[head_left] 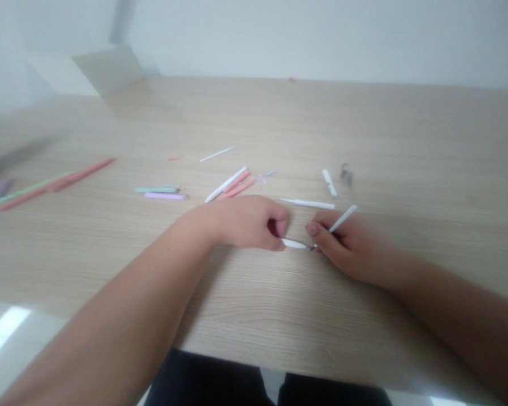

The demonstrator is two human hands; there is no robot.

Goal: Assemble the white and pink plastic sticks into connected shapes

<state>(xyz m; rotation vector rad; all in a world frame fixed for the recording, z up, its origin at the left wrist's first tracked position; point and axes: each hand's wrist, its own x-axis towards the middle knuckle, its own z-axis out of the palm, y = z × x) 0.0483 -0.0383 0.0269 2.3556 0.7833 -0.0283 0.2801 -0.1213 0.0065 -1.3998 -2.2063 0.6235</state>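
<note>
My left hand point(254, 223) is closed, its fingertips pinching a slim white pen part point(294, 244) just above the table. My right hand point(349, 242) grips a white pen barrel point(344, 218) that slants up and out past the thumb. The inner ends of the two white pieces meet or nearly meet between my hands. A small dark bit shows there, too blurred to name. Just beyond my hands lies a white pen piece with a thin tip point(309, 203). Farther back are a short white piece point(329, 182) and small dark metallic bits point(346, 175).
White and pink pen parts point(239, 185) lie beyond my left wrist. Green and purple pieces point(165, 195) are left of them, and a thin white rod point(215, 154) is farther back. Long red and green pens point(59, 183) lie far left. A pale box-like object point(110, 70) stands at the back.
</note>
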